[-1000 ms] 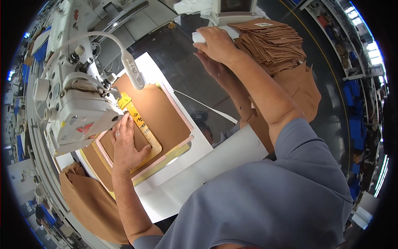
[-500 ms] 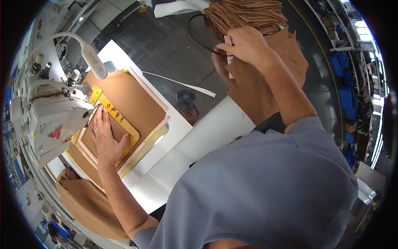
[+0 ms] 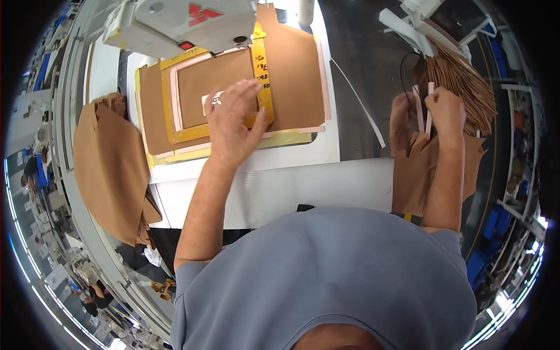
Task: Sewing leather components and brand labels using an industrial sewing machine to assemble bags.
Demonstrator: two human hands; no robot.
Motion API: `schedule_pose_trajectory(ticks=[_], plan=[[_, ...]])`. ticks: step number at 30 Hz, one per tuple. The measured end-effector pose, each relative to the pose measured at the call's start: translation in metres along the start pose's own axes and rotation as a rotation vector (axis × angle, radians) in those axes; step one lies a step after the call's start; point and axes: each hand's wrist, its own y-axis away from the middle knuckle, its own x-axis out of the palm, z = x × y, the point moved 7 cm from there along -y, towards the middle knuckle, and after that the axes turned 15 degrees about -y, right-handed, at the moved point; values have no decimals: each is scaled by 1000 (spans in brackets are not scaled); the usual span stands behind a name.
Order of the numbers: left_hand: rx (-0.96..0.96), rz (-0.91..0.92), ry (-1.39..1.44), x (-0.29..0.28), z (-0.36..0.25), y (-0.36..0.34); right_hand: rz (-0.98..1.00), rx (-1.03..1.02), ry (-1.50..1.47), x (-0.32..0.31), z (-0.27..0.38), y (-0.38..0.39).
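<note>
My left hand [image 3: 233, 119], with fingers apart and a ring on one, is over the yellow template frame [image 3: 207, 133]. Whether its fingers touch the frame cannot be made out. Inside the frame lies a brown sheet [image 3: 198, 81] edged with pale pink strips, and a small white piece [image 3: 206, 105] shows beside my fingers. Off to the right, my right hand [image 3: 448, 114] is closed on a narrow pale strip [image 3: 430, 104]. Below that hand hangs a notched brown panel [image 3: 411, 181]. The shiny tabletop mirrors the hand and strip.
A white sewing machine head [image 3: 169, 26] overhangs the template. Stacked brown pieces [image 3: 466, 87] lie at the far right, near a black cable [image 3: 402, 73]. More brown panels [image 3: 111, 169] hang at the left. A thin white strip [image 3: 361, 105] lies on the dark metal tabletop [image 3: 350, 52].
The view has turned, so the machine now sits at the top. My left hand has drawn back from beside the machine's needle area toward the frame's near right corner. My right hand still grips the pale strip.
</note>
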Motion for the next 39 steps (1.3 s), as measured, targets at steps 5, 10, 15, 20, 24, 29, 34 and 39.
schedule_pose_trajectory(ticks=[5, 10, 15, 20, 24, 29, 34, 39], plan=[[-158, 21, 260, -7, -19, 18, -348, -85, -249, -59, 43, 10], [-200, 61, 585, -22, -28, 6, 111, -361, -1248, -16, 178, 47], [-440, 272, 1190, 9, 2, 15, 565, -365, -1528, 71, 282, 53], [-630, 307, 787, 26, 78, 16, 452, -492, -1193, 90, 319, 35], [-536, 380, 703, 33, 100, -4, 262, -592, -1149, 91, 307, 30], [-575, 424, 730, 49, 96, -6, 296, -580, -1000, 89, 288, 39], [-511, 454, 645, 52, 102, -20, 234, -835, -1019, 88, 296, 60], [-300, 473, 501, 50, 87, -37, 202, -808, -1009, 96, 289, 61]])
